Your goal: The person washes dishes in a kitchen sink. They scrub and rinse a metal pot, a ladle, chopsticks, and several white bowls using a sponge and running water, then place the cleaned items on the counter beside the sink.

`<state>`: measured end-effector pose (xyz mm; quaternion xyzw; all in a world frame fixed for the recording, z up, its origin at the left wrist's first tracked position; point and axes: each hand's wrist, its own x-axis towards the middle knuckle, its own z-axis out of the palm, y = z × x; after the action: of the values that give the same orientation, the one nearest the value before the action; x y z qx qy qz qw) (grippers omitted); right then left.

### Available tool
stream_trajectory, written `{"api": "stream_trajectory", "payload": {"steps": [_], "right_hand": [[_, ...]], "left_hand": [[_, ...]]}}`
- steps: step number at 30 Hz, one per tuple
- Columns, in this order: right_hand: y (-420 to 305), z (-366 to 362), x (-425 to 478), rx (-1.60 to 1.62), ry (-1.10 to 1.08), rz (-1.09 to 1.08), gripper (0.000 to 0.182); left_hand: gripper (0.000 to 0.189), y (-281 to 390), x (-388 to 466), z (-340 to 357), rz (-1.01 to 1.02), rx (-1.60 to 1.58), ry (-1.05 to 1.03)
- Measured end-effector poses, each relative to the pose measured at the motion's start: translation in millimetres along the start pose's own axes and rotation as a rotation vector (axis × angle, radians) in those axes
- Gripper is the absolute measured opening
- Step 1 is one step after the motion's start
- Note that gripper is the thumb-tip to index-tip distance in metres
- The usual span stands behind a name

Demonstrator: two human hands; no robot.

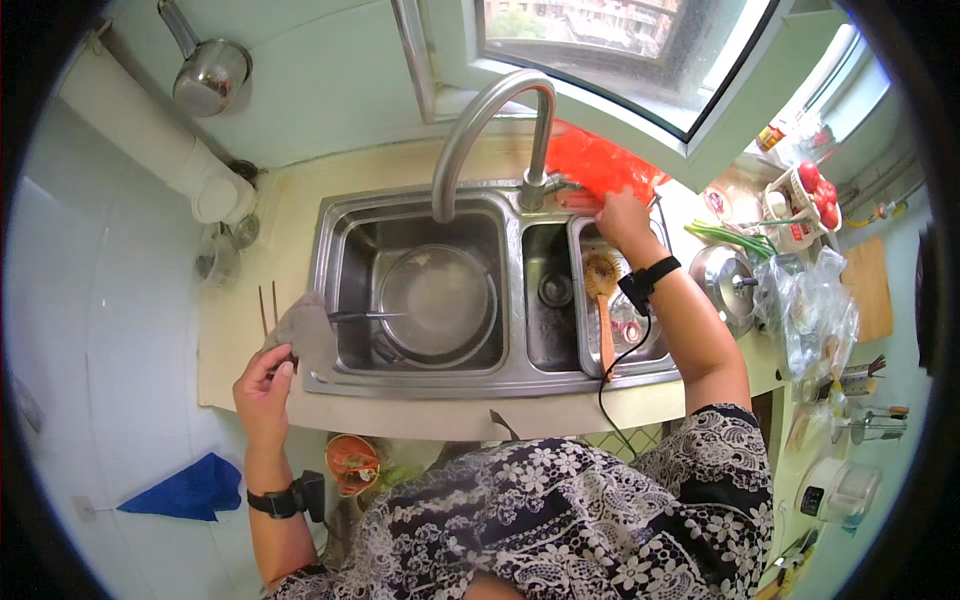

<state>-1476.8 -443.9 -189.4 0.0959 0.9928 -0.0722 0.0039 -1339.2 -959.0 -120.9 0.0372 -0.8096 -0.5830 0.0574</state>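
Observation:
At the left rim of the steel double sink (420,384), my left hand (266,386) pinches the lower edge of a grey cloth (304,334). Two thin brown sticks, perhaps chopsticks (262,309), stick out behind the cloth. A round pan (435,300) of cloudy water lies in the large basin, its dark handle (356,316) pointing left. My right hand (628,221) reaches over the small basin to the pinkish bundle (579,199) and red plastic bag (600,161) behind it. Its fingertips are hidden, so I cannot tell whether it grips anything.
The curved steel tap (480,112) arches over the large basin. A steel tray (577,300) in the small basin holds a wooden-handled brush (604,330). Right of the sink are a pot lid (724,289), spring onions (731,237) and clear plastic bags (814,315). An opened window (585,82) overhangs the back.

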Motion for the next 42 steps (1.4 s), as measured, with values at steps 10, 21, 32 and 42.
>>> {"api": "stream_trajectory", "payload": {"steps": [10,21,32,42], "right_hand": [[75.3,50.6,111.9,-0.362,-0.348,-0.029,0.026],[47.3,0.4,28.4,-0.022,0.051,0.043,0.021],[1.0,-8.3,-88.5,1.161,-0.742,-0.125,0.04],[11.6,12.2,-91.6,0.949,-0.448,-0.293,0.037]], "left_hand": [[0.012,-4.7,-26.2,23.1,-0.088,-0.108,-0.043],[0.032,17.8,14.9,139.3,-0.08,-0.121,-0.646],[0.045,1.3,47.2,322.3,-0.126,-0.663,-0.879],[0.063,-18.8,45.0,338.4,-0.245,-0.604,-0.966]]}}
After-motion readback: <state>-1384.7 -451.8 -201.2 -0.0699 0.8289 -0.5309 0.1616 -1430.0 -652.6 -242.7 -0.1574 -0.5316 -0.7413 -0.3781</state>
